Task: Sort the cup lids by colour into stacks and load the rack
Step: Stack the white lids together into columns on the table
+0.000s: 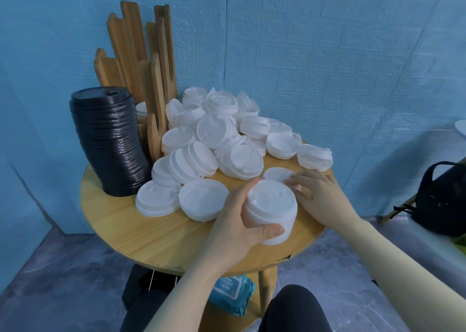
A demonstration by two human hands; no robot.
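White lids (pixel 228 135): thin moulded plastic, round, domed, with raised rims and small sip holes. They lie in a loose heap across the far middle and right of the counter (pixel 161 235), some upside down, some tilted on edge, many overlapping.

Small white stack (pixel 271 211) at the near right of the heap, lids nested neatly. Left hand (pixel 239 227) wraps it from the left, thumb across the near side, fingers round the far side; that grip is grasping the stack.

Right hand (pixel 316 195) lies just right of the stack, fingers spread and fairly straight, tips touching a single white lid (pixel 277 174) lying flat on the counter just beyond the stack. That grip is released, nothing clasped.

Two short white piles (pixel 181 200) sit side by side at the near left of the heap.

Black stack (pixel 108 142): tall, ribbed, matte dark plastic, leaning a little, standing on the far left of the counter.

Wooden rack (pixel 141 64): pale upright slats of differing heights, notched tops, at the far left behind the black stack. A white lid (pixel 141 109) shows between its slats.

Counter is round, light wood grain, smooth. Blue textured brick-pattern wall (pixel 327 54) behind. A blue soft packet (pixel 233 294) lies on a shelf below the counter. Black bag (pixel 441 198) on the far right.
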